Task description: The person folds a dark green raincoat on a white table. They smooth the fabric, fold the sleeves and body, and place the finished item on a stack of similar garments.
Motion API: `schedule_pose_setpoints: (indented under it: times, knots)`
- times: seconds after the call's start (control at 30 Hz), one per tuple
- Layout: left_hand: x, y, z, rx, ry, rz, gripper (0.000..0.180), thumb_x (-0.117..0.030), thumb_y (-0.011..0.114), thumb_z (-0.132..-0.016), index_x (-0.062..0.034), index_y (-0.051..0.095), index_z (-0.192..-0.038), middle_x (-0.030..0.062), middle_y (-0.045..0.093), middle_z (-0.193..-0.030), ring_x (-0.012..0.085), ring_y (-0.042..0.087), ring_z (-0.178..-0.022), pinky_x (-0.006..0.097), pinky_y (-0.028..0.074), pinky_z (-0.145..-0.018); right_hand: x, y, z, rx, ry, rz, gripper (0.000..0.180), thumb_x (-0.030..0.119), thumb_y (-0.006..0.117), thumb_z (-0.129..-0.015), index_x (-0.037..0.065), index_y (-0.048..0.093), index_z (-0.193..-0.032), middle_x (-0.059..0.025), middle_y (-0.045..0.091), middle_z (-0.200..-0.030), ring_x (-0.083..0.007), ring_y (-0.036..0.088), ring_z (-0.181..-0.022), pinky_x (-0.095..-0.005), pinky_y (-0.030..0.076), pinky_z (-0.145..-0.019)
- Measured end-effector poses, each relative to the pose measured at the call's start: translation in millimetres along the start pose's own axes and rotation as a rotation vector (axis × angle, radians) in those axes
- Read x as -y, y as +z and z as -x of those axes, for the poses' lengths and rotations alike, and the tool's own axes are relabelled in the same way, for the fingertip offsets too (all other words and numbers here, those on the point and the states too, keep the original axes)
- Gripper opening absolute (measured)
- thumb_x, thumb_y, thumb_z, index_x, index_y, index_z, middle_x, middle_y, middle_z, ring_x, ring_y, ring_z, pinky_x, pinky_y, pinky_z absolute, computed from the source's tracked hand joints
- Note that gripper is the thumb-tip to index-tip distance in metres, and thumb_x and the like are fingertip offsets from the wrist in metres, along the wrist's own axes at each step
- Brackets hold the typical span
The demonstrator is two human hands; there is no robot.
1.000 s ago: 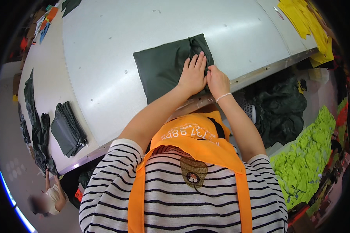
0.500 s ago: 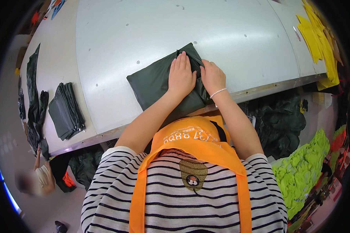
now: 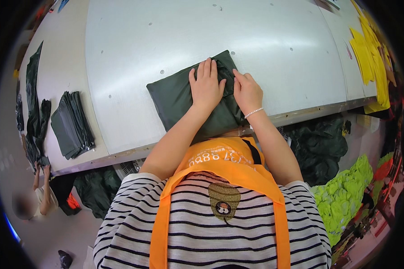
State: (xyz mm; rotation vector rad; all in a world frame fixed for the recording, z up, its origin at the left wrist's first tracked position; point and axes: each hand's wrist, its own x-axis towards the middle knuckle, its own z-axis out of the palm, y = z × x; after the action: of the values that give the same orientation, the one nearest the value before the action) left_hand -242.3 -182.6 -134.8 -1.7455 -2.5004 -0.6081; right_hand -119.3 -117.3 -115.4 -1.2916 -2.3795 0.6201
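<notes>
In front of me on the table lies a folded dark green garment [image 3: 173, 89] of thin, slightly shiny cloth, squared into a flat packet. Its right side has loose creases and a raised fold. My left hand [image 3: 206, 87] rests flat on top of it, fingers stretched out and a little apart. At the right edge of the packet, my right hand [image 3: 248, 93] has its fingers curled in and the index finger and thumb closed at the fold. The cloth between those fingertips is mostly hidden.
A stack of folded dark green pieces [image 3: 72, 125] stands to the left, beside long dark green cloth [image 3: 33, 101]. A co-worker's hands [image 3: 41, 172] reach the table's left end. Yellow cloth [image 3: 361, 56] lies far right; lime green cloth [image 3: 343, 193] is heaped below the table edge.
My left hand's index finger has spread from the others. The right hand's fingers have curled in more at the packet's edge. A co-worker's hands have come up to the dark cloth at left.
</notes>
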Motion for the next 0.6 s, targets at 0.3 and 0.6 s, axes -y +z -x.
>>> schedule_pose_setpoints:
  times: [0.3,0.6]
  knots:
    - [10.6,-1.1,-38.1,0.426,0.056,-0.203,0.035,-0.030,0.059,-0.079,-0.0101,0.067,-0.106,0.0167,0.046,-0.133,0.0308,0.048,-0.110,0.047,0.040,-0.085,12.9,24.4,-26.7,0.069,-0.227,0.138,0.012,0.011,0.053,-0.086,0.006,0.062,-0.092,-0.0103,0.060,-0.083,-0.0292,0.063,-0.071,-0.0401,0.051,-0.061]
    - [48.2,-16.2,-27.5,0.200,0.130,0.461,0.048,-0.039,0.070,-0.075,-0.0103,0.066,-0.113,0.0241,0.040,-0.139,0.0395,0.037,-0.129,0.057,0.030,-0.103,-7.7,22.1,-26.2,0.014,-0.171,-0.167,0.019,0.015,0.059,-0.085,0.007,0.070,-0.099,-0.0150,0.065,-0.081,-0.0271,0.064,-0.068,-0.0368,0.050,-0.059]
